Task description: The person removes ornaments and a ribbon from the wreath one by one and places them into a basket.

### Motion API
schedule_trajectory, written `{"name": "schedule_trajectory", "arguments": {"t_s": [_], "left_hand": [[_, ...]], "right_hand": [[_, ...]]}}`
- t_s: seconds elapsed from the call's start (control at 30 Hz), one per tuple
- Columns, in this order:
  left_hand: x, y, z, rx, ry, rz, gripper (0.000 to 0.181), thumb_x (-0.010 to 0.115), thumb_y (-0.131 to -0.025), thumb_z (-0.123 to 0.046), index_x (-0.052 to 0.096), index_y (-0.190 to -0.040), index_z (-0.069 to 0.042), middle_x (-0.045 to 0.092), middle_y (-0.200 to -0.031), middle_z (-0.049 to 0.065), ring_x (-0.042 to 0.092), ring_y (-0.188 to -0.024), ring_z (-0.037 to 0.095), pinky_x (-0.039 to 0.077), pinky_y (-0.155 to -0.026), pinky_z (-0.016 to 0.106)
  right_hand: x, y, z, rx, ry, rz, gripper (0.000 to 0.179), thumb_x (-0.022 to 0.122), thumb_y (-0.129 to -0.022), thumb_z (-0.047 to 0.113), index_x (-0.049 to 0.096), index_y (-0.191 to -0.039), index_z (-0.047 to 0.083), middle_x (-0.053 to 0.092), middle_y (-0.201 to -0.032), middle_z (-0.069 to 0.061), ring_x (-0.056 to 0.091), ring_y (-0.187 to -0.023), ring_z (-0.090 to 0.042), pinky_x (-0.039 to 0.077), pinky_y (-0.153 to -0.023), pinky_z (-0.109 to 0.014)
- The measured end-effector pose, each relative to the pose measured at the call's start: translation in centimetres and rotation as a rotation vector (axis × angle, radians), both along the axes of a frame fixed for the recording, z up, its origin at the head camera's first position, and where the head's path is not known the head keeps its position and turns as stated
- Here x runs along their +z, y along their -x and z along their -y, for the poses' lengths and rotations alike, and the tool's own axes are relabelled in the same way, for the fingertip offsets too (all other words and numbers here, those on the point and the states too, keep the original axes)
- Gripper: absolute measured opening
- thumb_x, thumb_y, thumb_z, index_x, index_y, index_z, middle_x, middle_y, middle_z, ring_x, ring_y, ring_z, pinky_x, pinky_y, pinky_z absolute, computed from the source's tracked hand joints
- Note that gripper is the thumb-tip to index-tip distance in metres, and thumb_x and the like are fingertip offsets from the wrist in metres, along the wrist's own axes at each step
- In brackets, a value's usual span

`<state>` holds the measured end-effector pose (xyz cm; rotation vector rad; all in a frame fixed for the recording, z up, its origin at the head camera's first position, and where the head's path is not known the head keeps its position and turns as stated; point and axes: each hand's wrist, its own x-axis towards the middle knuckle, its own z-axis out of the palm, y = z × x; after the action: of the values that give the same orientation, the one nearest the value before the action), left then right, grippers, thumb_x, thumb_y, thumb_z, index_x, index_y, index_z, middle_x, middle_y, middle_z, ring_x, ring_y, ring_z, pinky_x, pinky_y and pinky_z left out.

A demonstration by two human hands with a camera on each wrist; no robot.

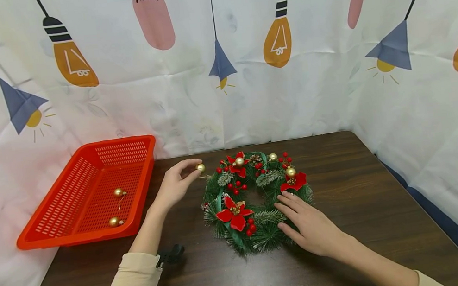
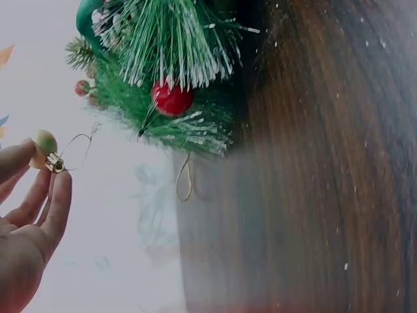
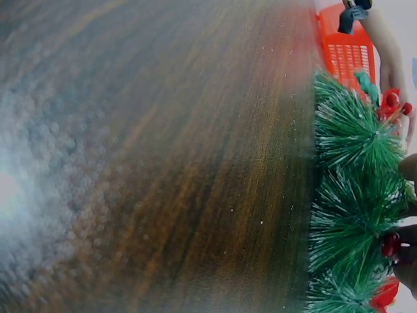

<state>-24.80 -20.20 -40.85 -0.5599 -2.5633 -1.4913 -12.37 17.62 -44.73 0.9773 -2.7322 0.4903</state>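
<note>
Between thumb and fingers, my left hand pinches a small gold bauble just off the wreath's upper left side. The left wrist view shows the bauble with its gold cap and a thin looped string. A green Christmas wreath lies flat on the table, dressed with red poinsettias, red berries and several gold baubles. My right hand rests on the wreath's lower right side, fingers extended. Only its fingertips show in the right wrist view.
A red plastic basket stands on the left of the table, holding two gold baubles with strings. The dark wooden table meets a curtain printed with lamps at its back. A dark strap mount sits on the left wrist.
</note>
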Motion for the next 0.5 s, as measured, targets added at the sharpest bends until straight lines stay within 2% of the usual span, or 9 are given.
{"name": "schedule_trajectory", "arguments": {"t_s": [0.17, 0.3, 0.4, 0.5], "left_hand": [[0.6, -0.4, 1.0, 0.025, 0.02, -0.011, 0.033, 0.07, -0.101, -0.015, 0.067, -0.133, -0.008, 0.067, -0.128, 0.01, 0.065, -0.113, 0.026, 0.051, -0.101, 0.045], [0.9, -0.8, 1.9, 0.048, 0.026, -0.016, 0.034, 0.069, -0.101, -0.015, 0.066, -0.134, -0.009, 0.067, -0.126, 0.009, 0.066, -0.111, 0.025, 0.054, -0.096, 0.033], [1.1, -1.0, 2.6, 0.06, 0.024, -0.02, 0.034, 0.068, -0.101, -0.014, 0.066, -0.135, -0.007, 0.067, -0.126, 0.01, 0.065, -0.11, 0.026, 0.051, -0.093, 0.02], [1.3, -1.1, 3.2, 0.074, 0.029, -0.021, 0.034, 0.068, -0.102, -0.015, 0.066, -0.134, -0.007, 0.067, -0.125, 0.011, 0.065, -0.11, 0.026, 0.05, -0.093, 0.019]], "right_hand": [[0.1, 0.0, 0.0, 0.003, 0.0, -0.012, 0.056, 0.063, -0.103, 0.037, 0.057, -0.144, 0.0, 0.048, -0.153, -0.019, 0.034, -0.148, -0.035, 0.035, -0.115, -0.052], [0.1, 0.1, 0.0, 0.005, -0.001, -0.016, 0.056, 0.063, -0.103, 0.037, 0.057, -0.144, 0.0, 0.048, -0.153, -0.019, 0.034, -0.148, -0.035, 0.035, -0.115, -0.052], [0.0, 0.1, 0.0, 0.002, 0.0, -0.014, 0.056, 0.062, -0.104, 0.037, 0.057, -0.144, 0.0, 0.048, -0.153, -0.019, 0.034, -0.148, -0.035, 0.035, -0.115, -0.052], [-0.1, 0.0, 0.0, -0.004, 0.0, -0.003, 0.056, 0.062, -0.104, 0.037, 0.057, -0.145, 0.0, 0.047, -0.154, -0.019, 0.033, -0.149, -0.035, 0.035, -0.115, -0.052]]}}
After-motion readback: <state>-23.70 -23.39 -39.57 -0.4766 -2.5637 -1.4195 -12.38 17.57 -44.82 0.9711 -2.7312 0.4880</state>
